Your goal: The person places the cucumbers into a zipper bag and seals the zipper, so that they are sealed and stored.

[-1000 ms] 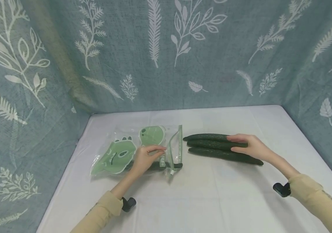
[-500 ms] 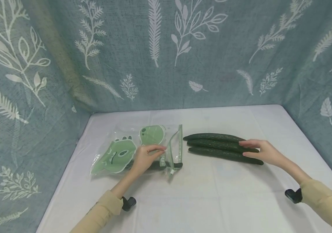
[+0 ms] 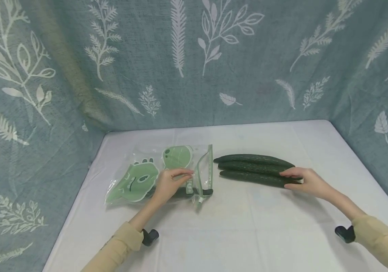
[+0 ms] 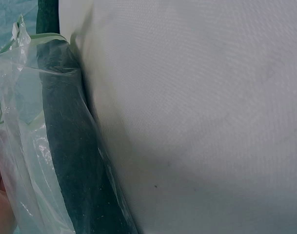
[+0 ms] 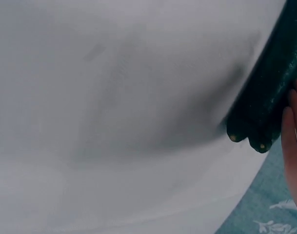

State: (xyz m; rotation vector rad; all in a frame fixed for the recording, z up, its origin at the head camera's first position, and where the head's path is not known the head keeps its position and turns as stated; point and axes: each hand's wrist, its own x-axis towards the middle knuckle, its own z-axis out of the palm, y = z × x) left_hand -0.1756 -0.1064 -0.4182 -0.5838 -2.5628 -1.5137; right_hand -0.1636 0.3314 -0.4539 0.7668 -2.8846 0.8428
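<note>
A clear zip bag (image 3: 136, 181) with green dinosaur prints lies flat at the left of the table in the head view. One cucumber (image 4: 75, 141) is inside it, its tip poking out of the open mouth. My left hand (image 3: 170, 185) pinches the bag's upper film near that mouth. Right of the bag, three long dark green cucumbers (image 3: 248, 166) lie side by side. My right hand (image 3: 311, 183) is at their right end, fingers over the top and thumb on the near side, gripping the nearest one. In the right wrist view its fingers (image 5: 289, 124) lie beside the cucumber ends.
A white cloth covers the table (image 3: 234, 234). Blue-green curtains (image 3: 194, 94) with white leaf prints hang behind it and at both sides. A black wrist camera (image 3: 150, 238) sits under the left wrist, and another camera (image 3: 345, 234) under the right.
My right hand has slid rightward along the cucumbers to their right end, and its fingers have drawn in around the nearest one. The left hand and the bag look unmoved.
</note>
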